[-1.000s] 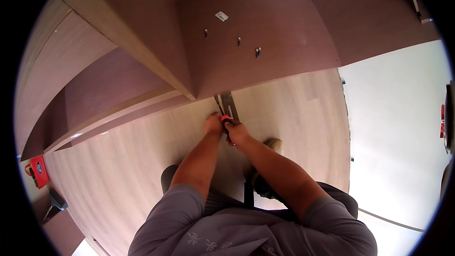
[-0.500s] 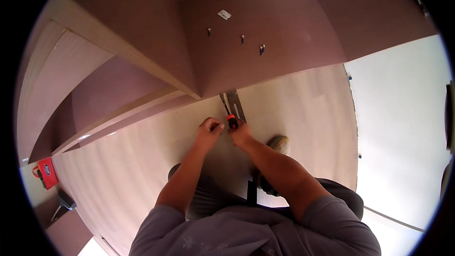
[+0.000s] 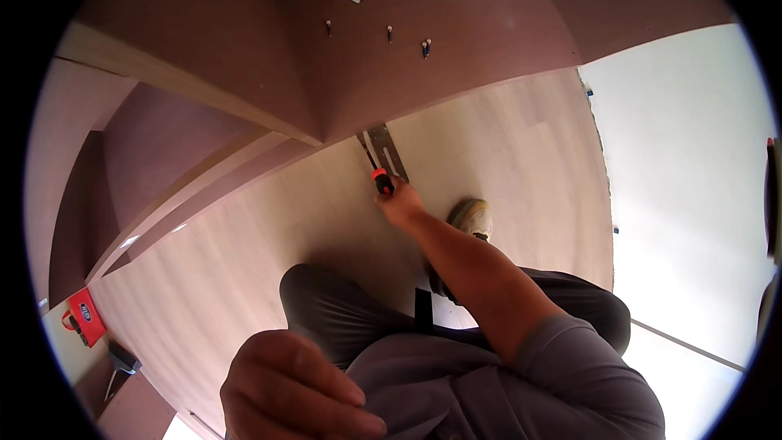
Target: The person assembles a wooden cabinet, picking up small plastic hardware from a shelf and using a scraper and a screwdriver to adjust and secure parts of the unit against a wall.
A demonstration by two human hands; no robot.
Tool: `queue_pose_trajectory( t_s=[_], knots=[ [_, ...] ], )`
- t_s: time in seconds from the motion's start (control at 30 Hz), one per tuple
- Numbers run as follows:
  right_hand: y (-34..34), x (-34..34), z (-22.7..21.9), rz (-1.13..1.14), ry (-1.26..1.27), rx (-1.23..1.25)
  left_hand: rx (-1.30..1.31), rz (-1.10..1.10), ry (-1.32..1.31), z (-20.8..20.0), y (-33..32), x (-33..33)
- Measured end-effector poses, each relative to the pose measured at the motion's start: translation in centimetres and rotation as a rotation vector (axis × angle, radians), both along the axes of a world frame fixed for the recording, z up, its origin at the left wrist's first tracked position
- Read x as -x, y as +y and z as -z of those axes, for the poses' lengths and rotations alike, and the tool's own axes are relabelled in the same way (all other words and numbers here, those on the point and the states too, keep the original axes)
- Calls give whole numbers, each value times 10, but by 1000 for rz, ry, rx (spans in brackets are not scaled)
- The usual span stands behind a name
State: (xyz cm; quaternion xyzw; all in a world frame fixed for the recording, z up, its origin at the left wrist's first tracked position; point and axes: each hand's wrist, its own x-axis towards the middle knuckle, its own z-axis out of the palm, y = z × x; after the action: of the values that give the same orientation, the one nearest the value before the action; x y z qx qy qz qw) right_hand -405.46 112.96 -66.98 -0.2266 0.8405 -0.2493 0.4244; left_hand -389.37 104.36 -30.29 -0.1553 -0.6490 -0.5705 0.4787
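Single head-worn fisheye view, facing steeply down, grey shirt (image 3: pixel 529 391) close below; floor (image 3: pixel 244 269) and cabinet (image 3: pixel 464 4) farther off

Brown cabinet (image 3: pixel 489 24) along pale wood-grain floor (image 3: pixel 517 143).

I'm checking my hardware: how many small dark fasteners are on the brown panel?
4: the left fastener, the middle fastener, and a close pair to the right, all on the brown panel. The left hand could hide another.

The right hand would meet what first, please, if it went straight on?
With its red-and-black tool leading, the right hand would probably meet the cabinet's lower front edge; depth is unclear.
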Motion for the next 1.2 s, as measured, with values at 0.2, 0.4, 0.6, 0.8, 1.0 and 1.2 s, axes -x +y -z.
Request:
queue_pose_trajectory(
  t_s=[0.2, 0.4, 0.6, 0.8, 1.0, 1.2],
  knots=[
    [0, -8, 6, 23, 14, 29, 77, 20, -63, 4, 2, -7],
    [1, -3, 8, 44, -13, 22, -486, -478, -754, 138, 8, -12],
    [1, -2, 7, 58, -23, 37, -1706, -609, -929, 378, -49, 26],
    [-1, -2, 1, 24, -16, 35, -2005, -770, -821, 444, -106, 58],
    [4, 0, 8, 49, -7, 26, -2057, -797, -848, 440, -103, 83],
    [2, 0, 0, 20, -15, 38, -2016, -816, -924, 440, -108, 77]
  ],
)
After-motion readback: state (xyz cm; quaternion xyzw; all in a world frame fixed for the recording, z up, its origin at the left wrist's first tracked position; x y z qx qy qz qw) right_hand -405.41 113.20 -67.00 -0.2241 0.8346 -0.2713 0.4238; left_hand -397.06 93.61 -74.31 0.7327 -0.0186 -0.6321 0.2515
